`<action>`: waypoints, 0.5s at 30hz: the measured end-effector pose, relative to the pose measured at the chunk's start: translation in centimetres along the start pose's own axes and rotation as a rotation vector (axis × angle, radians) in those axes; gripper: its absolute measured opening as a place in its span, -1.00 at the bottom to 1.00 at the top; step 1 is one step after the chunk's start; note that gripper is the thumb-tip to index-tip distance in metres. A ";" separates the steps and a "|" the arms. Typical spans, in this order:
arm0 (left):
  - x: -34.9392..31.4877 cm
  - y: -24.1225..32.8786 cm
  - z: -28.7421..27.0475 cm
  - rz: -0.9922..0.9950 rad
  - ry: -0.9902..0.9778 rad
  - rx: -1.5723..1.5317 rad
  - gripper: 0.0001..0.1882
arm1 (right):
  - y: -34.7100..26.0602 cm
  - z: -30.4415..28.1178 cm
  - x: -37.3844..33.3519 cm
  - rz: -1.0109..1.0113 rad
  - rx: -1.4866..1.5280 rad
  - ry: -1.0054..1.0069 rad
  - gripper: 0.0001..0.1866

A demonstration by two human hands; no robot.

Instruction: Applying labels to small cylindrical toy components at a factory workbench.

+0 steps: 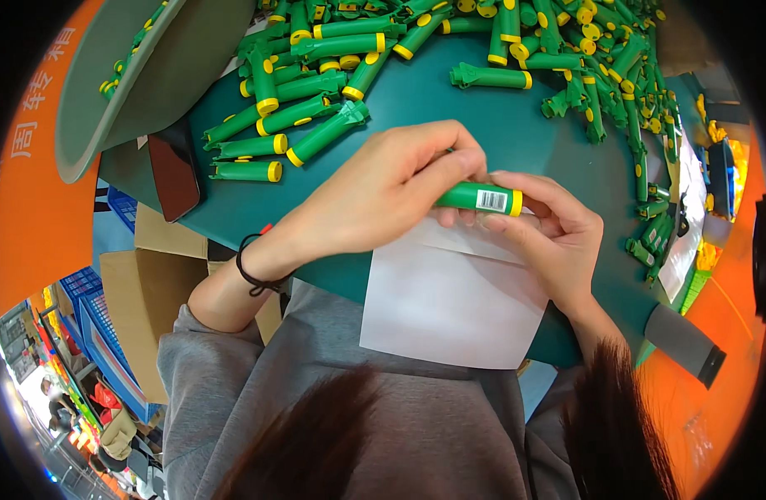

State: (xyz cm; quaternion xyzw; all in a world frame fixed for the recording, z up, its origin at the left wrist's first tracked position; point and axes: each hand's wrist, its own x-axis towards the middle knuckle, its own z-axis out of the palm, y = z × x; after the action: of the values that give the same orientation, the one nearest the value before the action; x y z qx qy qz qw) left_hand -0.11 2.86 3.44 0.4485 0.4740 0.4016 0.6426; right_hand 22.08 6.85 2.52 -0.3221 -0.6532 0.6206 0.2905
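Between my two hands is a green plastic tube with a yellow ring at its right end and a white barcode label on its side. My left hand is closed around the tube's left part, its thumb and fingers bent over it. At the labelled end, my right hand grips the tube with thumb below and fingers behind. The tube's left end is hidden by my left hand. Just beneath my hands lies a white paper sheet, reaching over the table's near edge toward my lap.
Many similar green tubes lie at the far left of the green table, with a larger heap at the far right. A grey-green round dish and a dark phone-like slab are at left. Cardboard boxes stand below.
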 end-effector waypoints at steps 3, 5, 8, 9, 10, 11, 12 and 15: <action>-0.8 0.1 0.3 0.034 -0.010 0.223 -0.79 | 0.6 0.1 0.0 -0.029 0.009 -0.015 -0.57; -1.0 0.7 0.1 0.063 -0.017 0.349 -0.81 | -0.4 0.5 0.8 -0.011 0.054 0.000 -0.51; -2.5 1.6 -2.5 0.536 0.456 0.533 -0.76 | -1.7 -0.3 2.5 -0.049 -0.067 -0.023 -0.40; -4.1 1.2 -6.1 0.629 0.537 -0.122 -0.74 | -2.1 -1.0 3.3 -0.106 -0.272 0.062 -0.47; -5.8 1.5 -11.3 0.815 0.905 0.609 -0.70 | -1.9 -1.9 4.8 -0.246 -0.581 0.117 -0.51; -6.5 6.5 -9.1 0.591 1.236 0.755 -0.68 | -1.3 -3.3 6.4 -0.372 -0.889 0.177 -0.55; -8.5 7.3 -12.1 0.745 1.364 0.964 -0.74 | -1.3 -3.5 7.9 -0.396 -0.875 0.155 -0.55; -5.9 7.3 -13.6 1.032 1.311 1.636 -0.79 | 1.1 -4.6 9.1 -0.420 -1.153 0.145 -0.66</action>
State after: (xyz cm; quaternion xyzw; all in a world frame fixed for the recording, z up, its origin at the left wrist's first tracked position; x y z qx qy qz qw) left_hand -15.34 1.97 9.87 0.5747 0.5940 0.3446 -0.4451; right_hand 20.07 16.87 1.55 -0.3330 -0.9117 0.0735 0.2294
